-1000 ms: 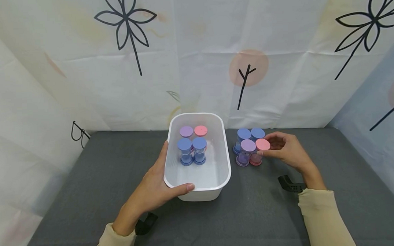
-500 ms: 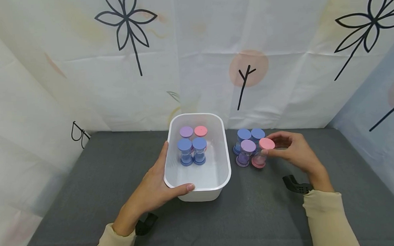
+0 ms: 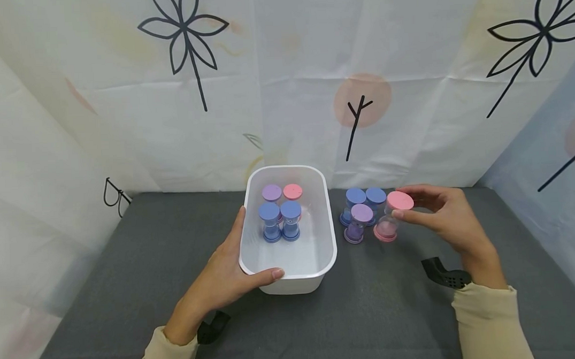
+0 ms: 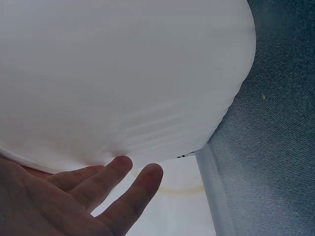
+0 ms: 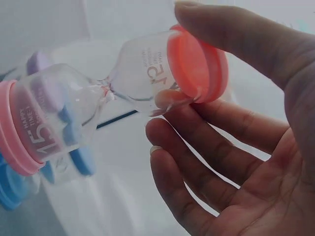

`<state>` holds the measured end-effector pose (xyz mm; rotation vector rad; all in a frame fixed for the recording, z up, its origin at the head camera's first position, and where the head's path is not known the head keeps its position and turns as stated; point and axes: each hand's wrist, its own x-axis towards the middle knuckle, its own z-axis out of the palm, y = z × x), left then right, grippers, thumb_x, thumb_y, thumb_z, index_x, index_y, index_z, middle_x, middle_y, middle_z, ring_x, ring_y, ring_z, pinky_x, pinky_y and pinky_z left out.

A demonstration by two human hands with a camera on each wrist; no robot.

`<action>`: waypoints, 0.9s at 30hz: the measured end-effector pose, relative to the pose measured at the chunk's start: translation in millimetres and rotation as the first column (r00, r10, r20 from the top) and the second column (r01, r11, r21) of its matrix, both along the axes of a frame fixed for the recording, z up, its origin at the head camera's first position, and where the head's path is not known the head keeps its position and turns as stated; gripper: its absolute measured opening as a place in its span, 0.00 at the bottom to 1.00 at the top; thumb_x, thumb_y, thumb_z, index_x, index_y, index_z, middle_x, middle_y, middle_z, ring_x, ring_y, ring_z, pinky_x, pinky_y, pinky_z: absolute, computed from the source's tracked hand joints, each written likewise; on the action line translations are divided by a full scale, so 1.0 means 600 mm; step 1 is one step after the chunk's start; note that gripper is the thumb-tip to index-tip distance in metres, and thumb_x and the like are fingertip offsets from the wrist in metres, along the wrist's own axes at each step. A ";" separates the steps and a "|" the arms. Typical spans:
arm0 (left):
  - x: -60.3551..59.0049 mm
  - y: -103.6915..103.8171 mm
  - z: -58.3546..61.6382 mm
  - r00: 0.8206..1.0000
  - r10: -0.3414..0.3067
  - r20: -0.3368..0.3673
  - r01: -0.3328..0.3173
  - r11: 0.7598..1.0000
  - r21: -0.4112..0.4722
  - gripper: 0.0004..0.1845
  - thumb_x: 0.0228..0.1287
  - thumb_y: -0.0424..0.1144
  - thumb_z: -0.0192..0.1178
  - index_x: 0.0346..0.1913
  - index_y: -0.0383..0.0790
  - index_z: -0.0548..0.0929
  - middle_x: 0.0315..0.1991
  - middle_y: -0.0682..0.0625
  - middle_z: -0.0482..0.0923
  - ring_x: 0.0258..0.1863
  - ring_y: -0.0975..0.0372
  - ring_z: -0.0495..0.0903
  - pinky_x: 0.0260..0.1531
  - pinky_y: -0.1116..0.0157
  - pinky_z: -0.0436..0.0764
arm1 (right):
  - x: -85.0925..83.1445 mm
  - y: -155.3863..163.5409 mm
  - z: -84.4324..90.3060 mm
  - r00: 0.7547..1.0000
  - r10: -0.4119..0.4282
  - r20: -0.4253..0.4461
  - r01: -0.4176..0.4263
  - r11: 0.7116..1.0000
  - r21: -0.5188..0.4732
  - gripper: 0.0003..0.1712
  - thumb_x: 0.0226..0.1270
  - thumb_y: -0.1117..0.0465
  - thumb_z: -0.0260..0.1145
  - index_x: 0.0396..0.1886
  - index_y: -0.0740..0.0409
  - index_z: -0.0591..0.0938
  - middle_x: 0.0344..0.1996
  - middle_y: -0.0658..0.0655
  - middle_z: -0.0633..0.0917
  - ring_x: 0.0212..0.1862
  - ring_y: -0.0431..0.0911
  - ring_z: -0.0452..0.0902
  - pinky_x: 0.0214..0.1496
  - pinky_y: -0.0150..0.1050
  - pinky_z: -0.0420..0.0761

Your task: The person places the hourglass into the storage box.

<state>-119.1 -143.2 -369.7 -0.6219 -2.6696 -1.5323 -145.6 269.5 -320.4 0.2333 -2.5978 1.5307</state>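
The right hand (image 3: pixel 443 215) is pinching the pink hourglass (image 3: pixel 392 216) by its top cap, tilted, just right of three hourglasses standing on the grey worktop (image 3: pixel 127 272). The left hand (image 3: pixel 224 276) is gripping the white tub (image 3: pixel 319 253) at its near left corner, thumb over the rim.

Head cam: high, pitched down toward 12 o'clock, wide on the whole tabletop (image 3: pixel 128 293). Left wrist cam: pressed up against the white bin (image 4: pixel 123 73) wall (bin also centre of the head view). Right wrist cam: close on the pink hourglass (image 5: pixel 118 93), shared with the head view at 3 o'clock.
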 end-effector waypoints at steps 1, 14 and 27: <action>0.000 0.000 0.000 1.000 -0.001 -0.001 0.001 1.000 0.002 0.69 0.47 0.60 0.79 0.83 0.59 0.39 0.73 0.56 0.65 0.55 0.59 0.78 0.50 0.50 0.78 | 0.003 -0.001 0.004 1.000 0.000 0.000 0.000 1.000 -0.004 0.26 0.59 0.60 0.80 0.58 0.55 0.85 0.47 0.49 0.89 0.51 0.43 0.82 0.47 0.31 0.79; 0.002 0.000 0.001 1.000 0.005 0.012 -0.005 1.000 0.002 0.69 0.47 0.61 0.79 0.82 0.60 0.38 0.74 0.56 0.64 0.55 0.55 0.79 0.51 0.50 0.78 | 0.024 -0.029 0.033 0.981 0.154 -0.116 -0.171 0.973 -0.155 0.25 0.57 0.74 0.76 0.57 0.66 0.83 0.46 0.58 0.88 0.49 0.48 0.82 0.46 0.33 0.81; 0.002 0.001 -0.001 1.000 0.009 0.009 -0.009 1.000 -0.005 0.69 0.47 0.61 0.79 0.82 0.60 0.38 0.74 0.57 0.63 0.56 0.53 0.78 0.51 0.49 0.78 | 0.034 -0.050 0.047 0.943 0.225 -0.247 -0.279 0.937 -0.212 0.27 0.52 0.83 0.73 0.54 0.72 0.82 0.46 0.61 0.86 0.47 0.49 0.80 0.51 0.32 0.78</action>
